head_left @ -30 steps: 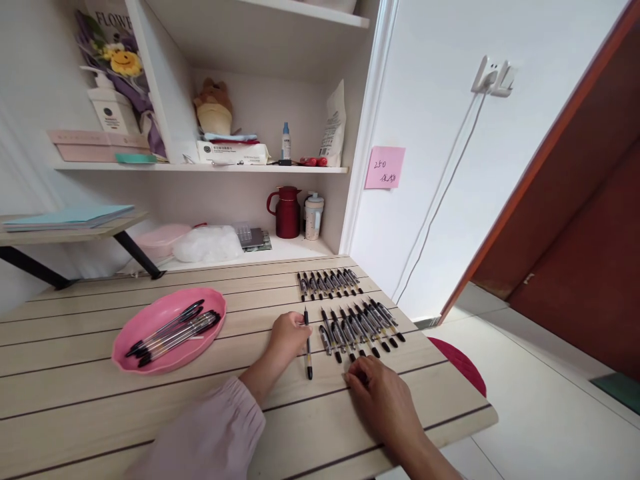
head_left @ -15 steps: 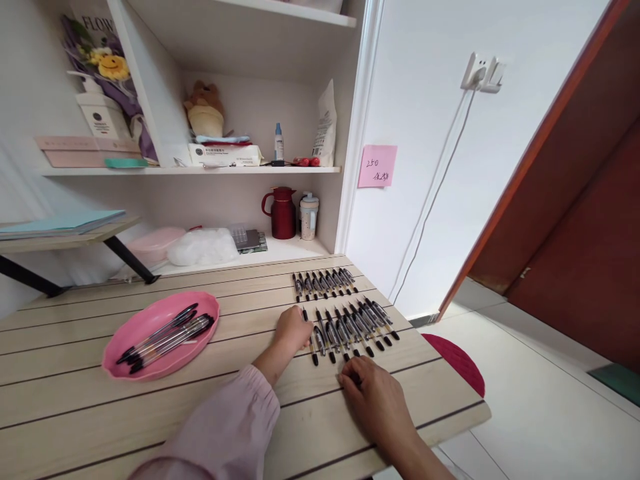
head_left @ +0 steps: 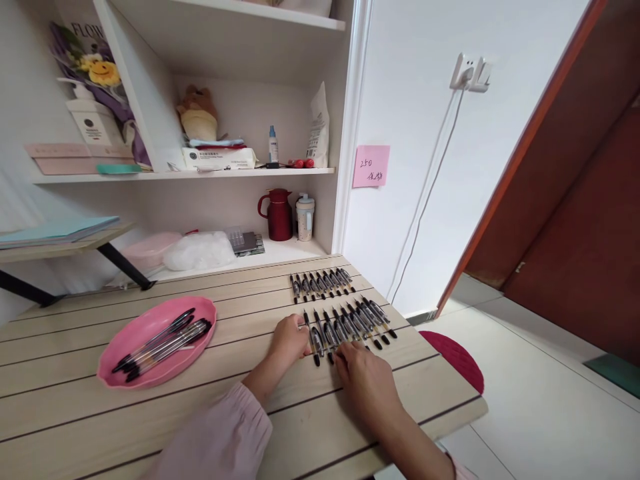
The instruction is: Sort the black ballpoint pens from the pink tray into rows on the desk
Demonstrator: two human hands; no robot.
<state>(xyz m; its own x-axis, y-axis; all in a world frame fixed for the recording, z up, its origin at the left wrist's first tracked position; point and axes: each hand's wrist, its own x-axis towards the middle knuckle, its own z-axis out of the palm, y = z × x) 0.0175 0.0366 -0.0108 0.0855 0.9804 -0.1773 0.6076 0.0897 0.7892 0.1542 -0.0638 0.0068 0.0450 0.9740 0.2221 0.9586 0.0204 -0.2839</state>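
My left hand [head_left: 290,340] is closed at the left end of the near row of black-capped pens [head_left: 345,325]. Its thumb and finger meet the side of the leftmost pen [head_left: 311,337], which lies on the table. Bent over the cap ends in the middle of this row is my right hand [head_left: 367,377]; its fingers are curled together and cover some caps, so what they pinch is hidden. Behind lies a second row of pens [head_left: 321,284], side by side. To the left, several loose pens [head_left: 163,350] rest in a pink oval dish [head_left: 107,363].
The wooden slatted table [head_left: 225,407] ends at a rounded right corner. A small raised stand [head_left: 80,247] with papers is at the left. On the shelf behind stand a red jug [head_left: 280,215] and a cup [head_left: 305,219]. A white wall [head_left: 390,227] rises beyond the right edge.
My right hand has moved forward and slightly left, up against the caps of the near row. My left hand stays beside the leftmost pen. The whole view has shifted slightly.
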